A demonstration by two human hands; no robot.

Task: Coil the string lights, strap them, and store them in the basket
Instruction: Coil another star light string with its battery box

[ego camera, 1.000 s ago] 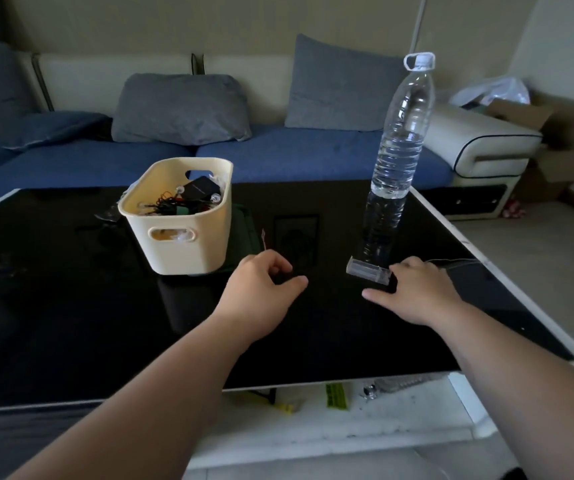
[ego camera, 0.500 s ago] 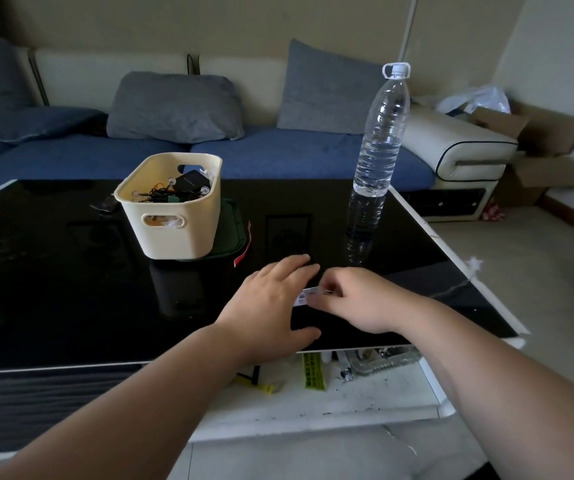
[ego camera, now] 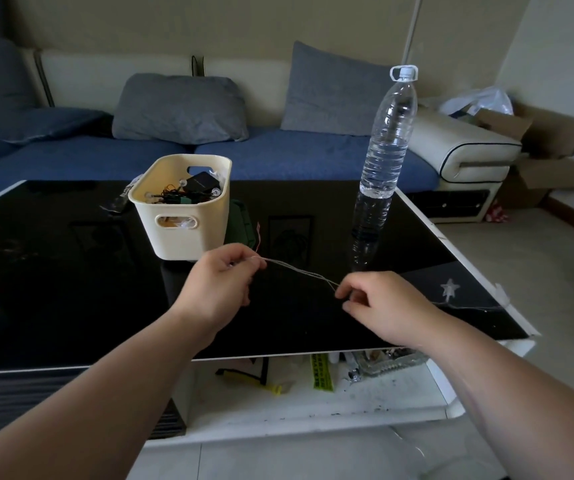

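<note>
Head view: we pinch the string lights (ego camera: 299, 271) w/ left hand (ego camera: 221, 284) & right hand (ego camera: 382, 306). Pull too fast & the star (ego camera: 449, 289) may snag or tip the bottle (ego camera: 387, 150).

blocked: basket (ego camera: 188, 220) back-left, bottle (ego camera: 384, 157) back-right, star light (ego camera: 449, 289) near right edge | free: bare table (ego camera: 53, 292) between basket and bottle, far left

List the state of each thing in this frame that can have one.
string lights: uncoiled, wire stretched between both hands.
left hand: pinches the wire.
right hand: pinches the wire.
star bulb: lying on the table near its right edge.
basket: upright, open, holding cables.
water bottle: upright, capped.
</note>
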